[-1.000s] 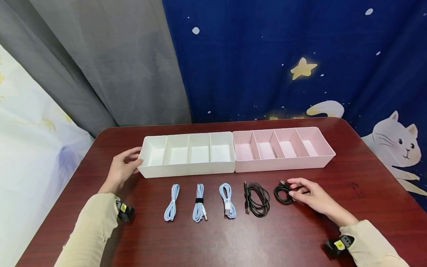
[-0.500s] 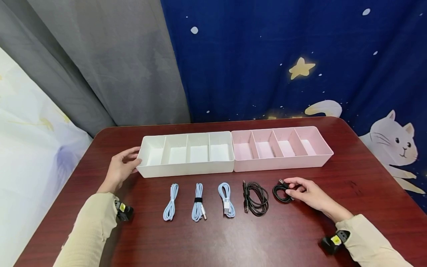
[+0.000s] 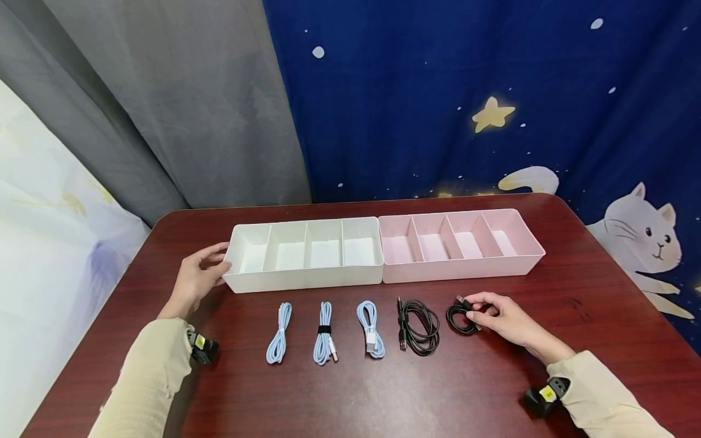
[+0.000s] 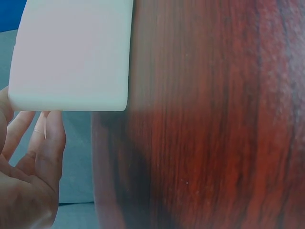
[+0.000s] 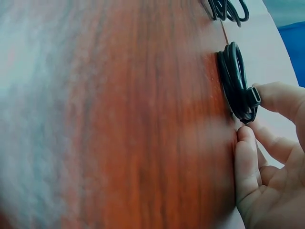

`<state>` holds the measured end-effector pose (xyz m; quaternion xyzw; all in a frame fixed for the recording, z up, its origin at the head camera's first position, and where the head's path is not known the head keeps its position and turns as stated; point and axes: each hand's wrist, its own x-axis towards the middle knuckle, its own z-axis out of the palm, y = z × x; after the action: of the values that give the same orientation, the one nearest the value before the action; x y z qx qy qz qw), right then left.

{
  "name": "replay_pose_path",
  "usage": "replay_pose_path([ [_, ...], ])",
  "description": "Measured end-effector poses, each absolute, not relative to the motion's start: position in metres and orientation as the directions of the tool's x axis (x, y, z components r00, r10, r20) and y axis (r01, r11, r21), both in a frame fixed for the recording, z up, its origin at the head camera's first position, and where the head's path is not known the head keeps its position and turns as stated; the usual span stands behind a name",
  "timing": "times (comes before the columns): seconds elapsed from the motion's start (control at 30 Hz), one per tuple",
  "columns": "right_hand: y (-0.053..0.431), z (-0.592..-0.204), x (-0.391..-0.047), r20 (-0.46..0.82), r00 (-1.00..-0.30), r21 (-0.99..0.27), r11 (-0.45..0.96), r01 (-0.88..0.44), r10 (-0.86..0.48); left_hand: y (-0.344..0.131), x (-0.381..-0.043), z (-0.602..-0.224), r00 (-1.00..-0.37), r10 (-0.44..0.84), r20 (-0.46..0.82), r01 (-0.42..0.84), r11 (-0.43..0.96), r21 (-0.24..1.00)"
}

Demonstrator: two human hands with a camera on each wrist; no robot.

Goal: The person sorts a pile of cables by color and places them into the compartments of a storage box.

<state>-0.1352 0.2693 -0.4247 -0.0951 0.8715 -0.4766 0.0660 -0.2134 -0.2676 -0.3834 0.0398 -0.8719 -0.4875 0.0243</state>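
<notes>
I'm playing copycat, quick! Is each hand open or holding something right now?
Left hand: open, touching the end of the white box.
Right hand: closed, pinching the small black cable.

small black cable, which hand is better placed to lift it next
Probably the right hand: it touches the small black cable, while the left hand rests against the white tray, well away on the other side.
</notes>
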Motion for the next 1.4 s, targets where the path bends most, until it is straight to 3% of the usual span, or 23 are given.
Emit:
replay_pose_path([
  [0.5,0.2677,-0.4209,-0.1322,-0.087,-0.972,-0.871,0.490,-0.032,-0.219,-0.2683,-0.2142,-0.3890,-0.994,-0.112,0.002,-0.056,0.512,0.857],
  [1.1,0.2680,-0.4224,-0.1297,-0.072,-0.968,-0.907,0.421,-0.036,-0.238,-0.2687,-0.2166,-0.3893,-0.993,-0.115,-0.008,-0.064,0.488,0.870],
  [1.4,0.2664,-0.4184,-0.1288,-0.097,-0.967,-0.877,0.481,-0.028,-0.234,-0.2691,-0.2156,-0.3880,-0.994,-0.109,-0.020,-0.068,0.457,0.887],
])
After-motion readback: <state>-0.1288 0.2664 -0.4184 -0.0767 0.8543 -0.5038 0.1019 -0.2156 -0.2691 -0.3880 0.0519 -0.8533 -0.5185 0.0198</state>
